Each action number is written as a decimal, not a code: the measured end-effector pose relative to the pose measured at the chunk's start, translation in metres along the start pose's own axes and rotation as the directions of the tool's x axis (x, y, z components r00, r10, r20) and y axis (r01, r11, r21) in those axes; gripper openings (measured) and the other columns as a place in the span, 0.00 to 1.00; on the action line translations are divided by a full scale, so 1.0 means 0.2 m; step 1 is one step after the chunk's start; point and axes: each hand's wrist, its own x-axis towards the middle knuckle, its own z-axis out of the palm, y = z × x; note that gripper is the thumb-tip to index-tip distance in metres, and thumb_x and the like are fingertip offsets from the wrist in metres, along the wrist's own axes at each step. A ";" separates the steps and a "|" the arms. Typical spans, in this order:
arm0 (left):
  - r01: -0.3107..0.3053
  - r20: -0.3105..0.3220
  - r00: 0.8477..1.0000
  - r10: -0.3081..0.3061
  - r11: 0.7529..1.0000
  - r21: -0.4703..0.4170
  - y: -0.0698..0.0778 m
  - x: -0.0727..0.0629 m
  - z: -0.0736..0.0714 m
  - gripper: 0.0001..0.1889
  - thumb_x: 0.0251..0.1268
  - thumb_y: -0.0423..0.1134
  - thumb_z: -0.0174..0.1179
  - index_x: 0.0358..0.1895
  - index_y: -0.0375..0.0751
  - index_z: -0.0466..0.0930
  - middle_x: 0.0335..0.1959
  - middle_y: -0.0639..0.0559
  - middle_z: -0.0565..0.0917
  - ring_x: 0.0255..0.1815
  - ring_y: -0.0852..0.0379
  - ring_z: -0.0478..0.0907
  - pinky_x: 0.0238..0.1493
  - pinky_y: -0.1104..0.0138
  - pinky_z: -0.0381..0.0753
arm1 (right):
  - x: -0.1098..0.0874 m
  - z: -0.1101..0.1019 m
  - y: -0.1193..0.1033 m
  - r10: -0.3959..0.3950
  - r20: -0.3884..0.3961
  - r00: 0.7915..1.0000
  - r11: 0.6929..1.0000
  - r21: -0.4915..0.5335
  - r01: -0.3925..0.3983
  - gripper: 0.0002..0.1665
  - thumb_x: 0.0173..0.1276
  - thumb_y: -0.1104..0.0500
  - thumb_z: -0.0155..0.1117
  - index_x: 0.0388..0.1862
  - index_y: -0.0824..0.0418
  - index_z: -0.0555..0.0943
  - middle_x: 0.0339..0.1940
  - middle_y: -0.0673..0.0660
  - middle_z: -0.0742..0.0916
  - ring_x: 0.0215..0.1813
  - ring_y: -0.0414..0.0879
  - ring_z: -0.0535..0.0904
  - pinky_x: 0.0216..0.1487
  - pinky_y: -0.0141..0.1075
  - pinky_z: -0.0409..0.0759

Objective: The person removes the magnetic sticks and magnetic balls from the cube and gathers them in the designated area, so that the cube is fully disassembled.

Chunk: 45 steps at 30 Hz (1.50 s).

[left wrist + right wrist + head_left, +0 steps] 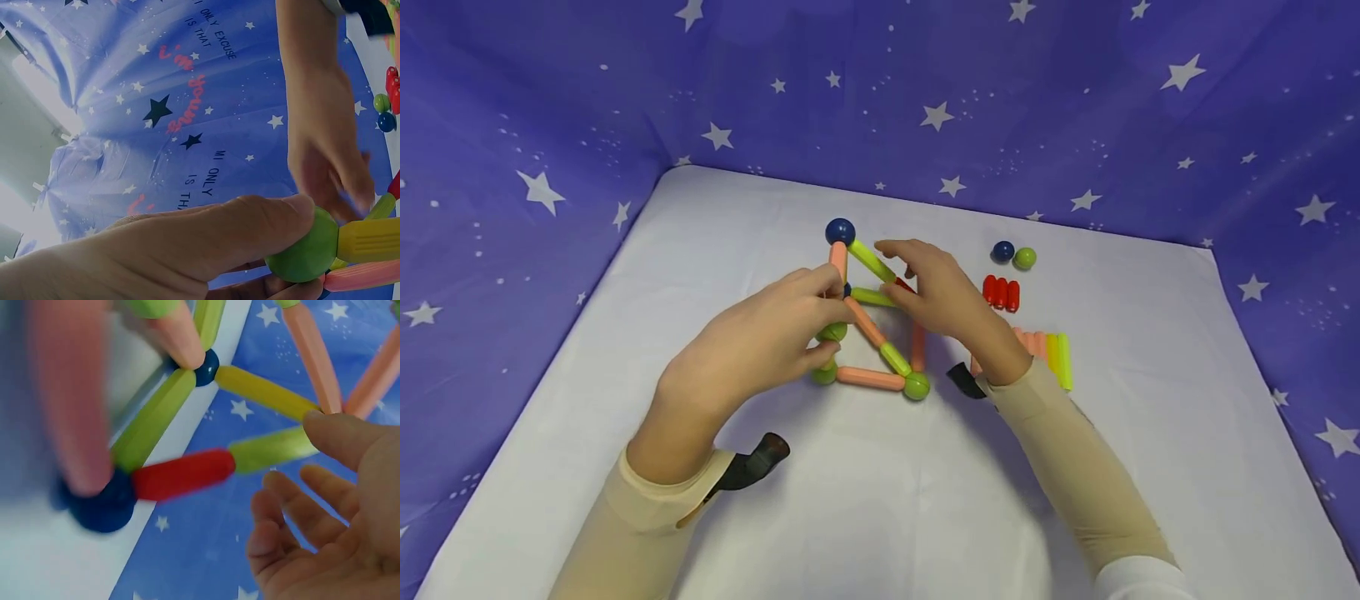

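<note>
A frame of magnetic rods and balls stands mid-table, with pink, lime, yellow and red rods. In the left wrist view, my left hand (752, 337) pinches a green ball (301, 247) between thumb and fingers; a yellow rod (370, 240) joins that ball. My right hand (942, 292) is at the frame's right side, its fingers (312, 506) loosely bent and apart. In the right wrist view its thumb overlaps the end of a yellow rod (265, 390), near a lime rod (272, 450) and a red rod (185, 475). A navy ball (840, 232) tops the frame; another green ball (917, 386) forms its front corner.
Right of the frame lie a loose navy ball (1003, 252), a green ball (1025, 257) and short red rods (1002, 293). A row of pink, yellow and lime rods (1054, 357) is partly hidden by my right arm. A starry blue cloth (880, 108) hangs behind the white table (865, 500).
</note>
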 end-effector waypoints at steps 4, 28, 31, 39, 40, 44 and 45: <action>-0.016 -0.005 1.000 0.016 1.000 -0.003 0.00 0.01 0.02 0.08 0.53 0.27 0.69 0.34 0.42 0.85 0.37 0.52 0.72 0.35 0.54 0.69 0.39 0.65 0.70 | 0.09 0.04 -0.02 -0.008 -0.014 1.000 1.000 -0.021 0.008 0.28 0.69 0.55 0.65 0.67 0.56 0.73 0.54 0.54 0.83 0.43 0.50 0.76 0.44 0.39 0.74; 0.016 -0.004 1.000 -0.016 1.000 0.014 0.02 0.01 0.02 0.10 0.54 0.28 0.69 0.38 0.44 0.85 0.39 0.52 0.72 0.36 0.54 0.68 0.38 0.66 0.70 | -0.11 -0.11 0.13 0.109 -0.172 0.979 0.939 0.340 -0.045 0.19 0.68 0.59 0.66 0.56 0.57 0.77 0.39 0.50 0.86 0.39 0.43 0.76 0.39 0.42 0.74; 0.016 -0.002 1.000 -0.016 1.000 0.012 0.02 0.01 0.02 0.10 0.54 0.28 0.69 0.38 0.44 0.85 0.38 0.52 0.72 0.36 0.54 0.68 0.38 0.66 0.70 | -0.20 -0.19 0.24 0.253 -0.176 0.951 0.928 0.321 -0.187 0.21 0.68 0.56 0.67 0.58 0.56 0.77 0.41 0.51 0.85 0.38 0.44 0.77 0.38 0.38 0.77; 0.032 0.011 0.999 -0.032 0.999 0.019 0.02 0.01 0.01 0.10 0.54 0.29 0.70 0.39 0.44 0.86 0.39 0.52 0.73 0.37 0.54 0.68 0.39 0.66 0.70 | -0.55 -0.33 0.51 0.563 -0.150 0.813 0.826 0.148 -0.544 0.29 0.69 0.45 0.62 0.63 0.59 0.74 0.48 0.59 0.84 0.46 0.52 0.78 0.40 0.42 0.78; 0.034 0.013 0.999 -0.034 0.999 0.020 0.02 0.01 0.01 0.10 0.54 0.29 0.70 0.39 0.44 0.86 0.40 0.52 0.73 0.38 0.54 0.68 0.39 0.66 0.71 | -0.59 -0.34 0.54 0.589 -0.137 0.796 0.808 0.119 -0.577 0.31 0.69 0.44 0.61 0.64 0.60 0.73 0.49 0.61 0.83 0.48 0.54 0.78 0.41 0.45 0.78; 0.032 0.017 0.999 -0.032 0.999 0.018 0.02 0.01 0.00 0.10 0.55 0.29 0.70 0.40 0.44 0.86 0.40 0.51 0.73 0.38 0.54 0.68 0.40 0.66 0.71 | -0.76 -0.36 0.63 0.674 -0.074 0.735 0.737 0.002 -0.676 0.35 0.69 0.43 0.60 0.65 0.64 0.72 0.53 0.66 0.79 0.52 0.61 0.75 0.42 0.50 0.78; 0.031 0.017 0.999 -0.031 0.999 0.016 0.02 0.01 0.00 0.10 0.55 0.29 0.70 0.40 0.44 0.86 0.40 0.51 0.73 0.38 0.54 0.68 0.39 0.66 0.71 | -0.79 -0.36 0.65 0.692 -0.058 0.720 0.720 -0.018 -0.694 0.35 0.69 0.43 0.60 0.66 0.66 0.71 0.53 0.67 0.79 0.52 0.61 0.74 0.41 0.50 0.78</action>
